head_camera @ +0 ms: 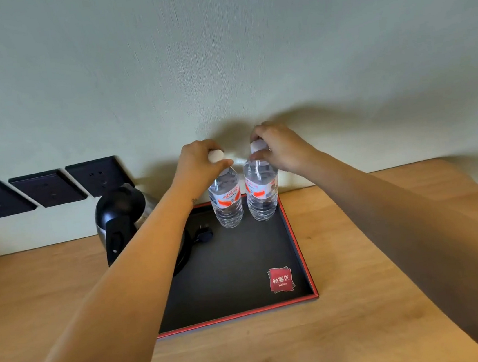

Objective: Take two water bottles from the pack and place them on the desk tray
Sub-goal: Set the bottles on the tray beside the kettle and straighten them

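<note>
Gripping the caps, the left hand [199,163] holds the left bottle [225,200] and the right hand [277,148] the right bottle [262,191], both upright, side by side at the tray's [300,251] far edge beside a kettle [122,217].

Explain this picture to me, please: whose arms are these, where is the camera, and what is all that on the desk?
No machine here: a person wears a camera on the head, looking down at their own arms. The left hand grips the cap of the left bottle, and the right hand grips the cap of the right bottle. Both water bottles stand upright, side by side, at the far end of a black tray with a red rim. The tray lies on a wooden desk. A dark electric kettle stands to the left, beneath three wall sockets.
</note>
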`<state>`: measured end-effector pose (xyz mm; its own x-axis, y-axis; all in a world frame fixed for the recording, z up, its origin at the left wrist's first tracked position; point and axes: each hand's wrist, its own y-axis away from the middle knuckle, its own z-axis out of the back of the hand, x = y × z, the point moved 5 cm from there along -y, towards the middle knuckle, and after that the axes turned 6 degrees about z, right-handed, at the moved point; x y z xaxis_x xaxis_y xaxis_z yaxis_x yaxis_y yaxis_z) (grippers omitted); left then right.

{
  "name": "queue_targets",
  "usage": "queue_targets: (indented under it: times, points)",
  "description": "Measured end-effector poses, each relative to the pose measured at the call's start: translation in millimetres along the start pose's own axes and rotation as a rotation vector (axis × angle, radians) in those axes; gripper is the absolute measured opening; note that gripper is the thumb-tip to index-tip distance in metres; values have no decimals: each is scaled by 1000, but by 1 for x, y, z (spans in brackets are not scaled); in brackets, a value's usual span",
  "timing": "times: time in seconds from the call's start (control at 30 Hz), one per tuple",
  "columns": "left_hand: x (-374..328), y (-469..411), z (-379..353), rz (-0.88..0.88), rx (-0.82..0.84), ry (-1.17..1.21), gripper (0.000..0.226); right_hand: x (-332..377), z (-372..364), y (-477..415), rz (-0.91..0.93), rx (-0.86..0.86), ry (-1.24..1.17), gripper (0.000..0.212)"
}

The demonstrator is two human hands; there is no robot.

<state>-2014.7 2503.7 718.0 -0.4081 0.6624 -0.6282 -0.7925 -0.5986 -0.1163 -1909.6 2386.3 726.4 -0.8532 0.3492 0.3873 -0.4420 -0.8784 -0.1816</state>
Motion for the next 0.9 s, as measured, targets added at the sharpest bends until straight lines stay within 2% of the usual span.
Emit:
queue_targets:
  times: [0.3,0.57,0.67,0.77,0.9]
  points:
    - [-17,-4,-12,-45,18,16,29,-9,3,6,128,45,-78,32]
    - [-14,-4,-15,-86,78,119,28,-9,3,8,122,57,-95,33]
    - [-10,-1,-12,-79,134,184,40,-5,-2,13,106,66,-81,42]
    - [-4,-1,-10,-34,148,169,53,-4,-5,14,52,-2,-56,40]
    - [-3,2,-8,-15,96,142,39,-3,-4,12,50,-44,-43,36]
